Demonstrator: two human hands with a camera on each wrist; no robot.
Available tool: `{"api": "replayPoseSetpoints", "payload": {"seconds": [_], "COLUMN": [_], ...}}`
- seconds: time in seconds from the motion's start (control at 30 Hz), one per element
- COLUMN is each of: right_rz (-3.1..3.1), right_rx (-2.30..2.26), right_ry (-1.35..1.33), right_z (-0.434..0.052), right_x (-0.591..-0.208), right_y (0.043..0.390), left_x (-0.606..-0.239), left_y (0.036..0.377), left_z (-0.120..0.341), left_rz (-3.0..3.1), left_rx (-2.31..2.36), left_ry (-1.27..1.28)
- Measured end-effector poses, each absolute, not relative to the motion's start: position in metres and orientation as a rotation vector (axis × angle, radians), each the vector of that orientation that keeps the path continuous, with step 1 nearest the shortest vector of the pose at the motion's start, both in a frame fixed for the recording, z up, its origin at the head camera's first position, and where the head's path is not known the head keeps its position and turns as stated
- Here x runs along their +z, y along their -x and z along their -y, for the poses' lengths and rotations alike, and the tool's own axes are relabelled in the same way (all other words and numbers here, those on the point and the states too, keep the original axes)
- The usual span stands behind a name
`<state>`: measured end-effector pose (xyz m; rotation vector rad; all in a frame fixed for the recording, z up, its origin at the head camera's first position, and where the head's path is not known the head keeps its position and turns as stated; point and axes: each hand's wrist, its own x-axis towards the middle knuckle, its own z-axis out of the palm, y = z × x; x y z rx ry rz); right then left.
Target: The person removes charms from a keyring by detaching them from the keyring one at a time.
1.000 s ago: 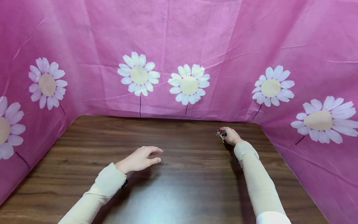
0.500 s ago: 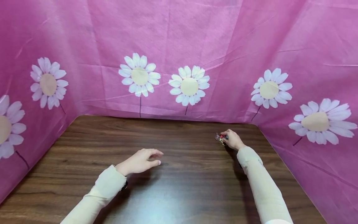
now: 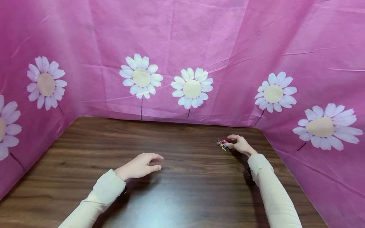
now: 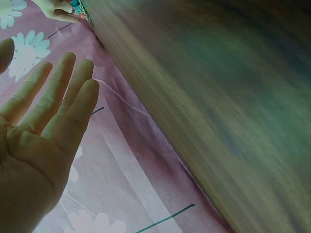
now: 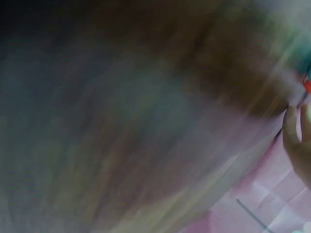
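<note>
At the back right of the table, my right hand point(image 3: 242, 145) is at a small key ring bunch point(image 3: 223, 145) with metal rings, a gold-coloured clasp and a red and teal part. Thumb and fingers curve about its right side, with the rings sticking out to the left. In the right wrist view only some of the fingers point(image 5: 297, 136) show, just below the red part. My left hand point(image 3: 139, 165) hovers over the middle left of the table, thumb and fingers apart, holding nothing. Its palm point(image 4: 29, 155) and loosely stretched fingers fill the left of the left wrist view.
A dark wood-grain table point(image 3: 182, 190) lies under both hands. Along its back and sides hangs a pink cloth point(image 3: 228, 38) printed with several white daisies. The right wrist view is heavily blurred over the tabletop.
My right hand has shifted right and a little nearer, and its fingers have spread, showing more of the key ring bunch. The bunch has moved only slightly. My left hand stays nearly still.
</note>
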<state>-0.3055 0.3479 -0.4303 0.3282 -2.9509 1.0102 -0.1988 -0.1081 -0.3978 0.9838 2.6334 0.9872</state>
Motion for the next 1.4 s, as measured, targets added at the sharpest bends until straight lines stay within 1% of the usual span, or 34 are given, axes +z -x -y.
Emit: {"api": "replayPoseSetpoints", "payload": {"seconds": [0.13, 0.27, 0.43, 0.6, 0.9, 1.0, 1.13, 1.23, 1.3, 1.4], "right_rz": [3.028, 3.027, 3.031, 3.073, 3.107, 3.113, 3.098, 3.054, 3.009, 2.945], "right_rx": [1.173, 1.201, 1.098, 0.960, 0.825, 0.845, 0.908, 0.945, 0.953, 0.948], "right_ry": [-0.322, -0.359, -0.347, -0.391, -0.336, -0.319, -0.332, -0.346, -0.347, -0.333], "right_z": [-0.345, -0.342, -0.339, -0.336, -0.337, -0.337, -0.334, -0.330, -0.326, -0.318], "right_x": [-0.433, -0.438, -0.436, -0.430, -0.424, -0.421, -0.414, -0.409, -0.405, -0.400], "right_y": [0.306, 0.308, 0.308, 0.305, 0.301, 0.301, 0.300, 0.298, 0.296, 0.290], "left_x": [-0.400, -0.403, -0.402, -0.399, -0.400, -0.403, -0.405, -0.403, -0.401, -0.395], "left_y": [0.196, 0.195, 0.195, 0.197, 0.200, 0.204, 0.210, 0.211, 0.211, 0.209], "left_z": [0.108, 0.107, 0.104, 0.096, 0.073, 0.065, 0.058, 0.054, 0.052, 0.050], "left_rz": [-2.611, -2.606, -2.587, -2.594, -2.790, -2.926, -3.188, -3.284, -3.274, -3.127], "left_rx": [1.005, 1.000, 1.028, 1.077, 1.241, 1.199, 0.969, 0.902, 0.972, 1.226], "left_ry": [-0.976, -0.978, -0.974, -0.967, -0.711, -0.760, -0.891, -0.917, -0.893, -0.813]}}
